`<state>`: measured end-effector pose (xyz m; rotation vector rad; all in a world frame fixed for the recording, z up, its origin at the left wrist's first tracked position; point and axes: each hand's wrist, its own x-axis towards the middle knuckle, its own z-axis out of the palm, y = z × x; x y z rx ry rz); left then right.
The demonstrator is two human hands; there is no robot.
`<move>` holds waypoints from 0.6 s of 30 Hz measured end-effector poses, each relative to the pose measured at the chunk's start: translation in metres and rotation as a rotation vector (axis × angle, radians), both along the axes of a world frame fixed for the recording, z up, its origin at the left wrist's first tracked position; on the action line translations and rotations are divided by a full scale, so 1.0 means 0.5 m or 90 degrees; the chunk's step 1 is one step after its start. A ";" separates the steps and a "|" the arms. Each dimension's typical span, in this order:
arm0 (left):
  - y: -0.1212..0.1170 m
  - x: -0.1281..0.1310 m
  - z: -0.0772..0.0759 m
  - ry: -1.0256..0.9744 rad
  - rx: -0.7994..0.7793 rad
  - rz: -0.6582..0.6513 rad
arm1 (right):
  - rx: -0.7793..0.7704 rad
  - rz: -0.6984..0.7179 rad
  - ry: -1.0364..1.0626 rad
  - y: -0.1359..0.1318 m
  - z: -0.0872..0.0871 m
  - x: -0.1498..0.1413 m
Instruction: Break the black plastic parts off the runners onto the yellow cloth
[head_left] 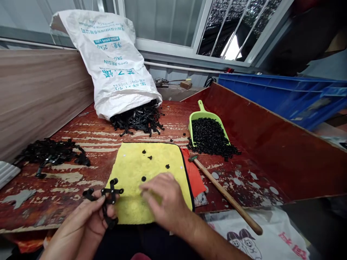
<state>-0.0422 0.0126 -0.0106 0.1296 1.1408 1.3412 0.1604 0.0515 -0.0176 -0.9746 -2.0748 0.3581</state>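
Note:
My left hand (86, 225) is closed on a black plastic jointed piece (111, 191), whose several arms end in round cups. It is held above the left front corner of a yellow cloth (130, 207). My right hand (169, 202) hovers over the middle of the cloth, its fingertips smeared by motion; whether anything is between them I cannot tell. Closest to those fingers lies a small black peg with a round head (143, 178). Farther back on the cloth are more such pegs, among them one at the right (167, 166) and one lying tilted (150, 157).
A white sack (119, 65) spills black jointed parts (141, 117) at the back. More black parts (54, 153) are heaped at left. A green dustpan (201, 105) holds small black pegs (208, 131). The hammer (227, 195) lies right of the cloth, beside a red board (252, 144).

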 end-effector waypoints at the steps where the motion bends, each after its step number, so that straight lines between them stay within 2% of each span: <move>1: 0.002 -0.005 0.005 0.004 0.003 -0.013 | -0.031 -0.060 -0.047 0.020 0.001 0.004; 3: 0.004 -0.008 0.014 0.017 0.000 -0.055 | -0.066 -0.125 -0.156 0.055 -0.001 0.004; 7: 0.005 -0.006 0.020 0.049 0.001 -0.114 | -0.069 -0.109 -0.259 0.077 -0.001 -0.018; 13: 0.009 0.004 0.015 0.083 -0.009 -0.149 | -0.075 -0.043 -0.204 0.005 -0.011 -0.027; 18: 0.023 0.015 -0.005 0.166 0.003 -0.196 | -0.154 -0.079 -0.150 -0.029 -0.038 -0.022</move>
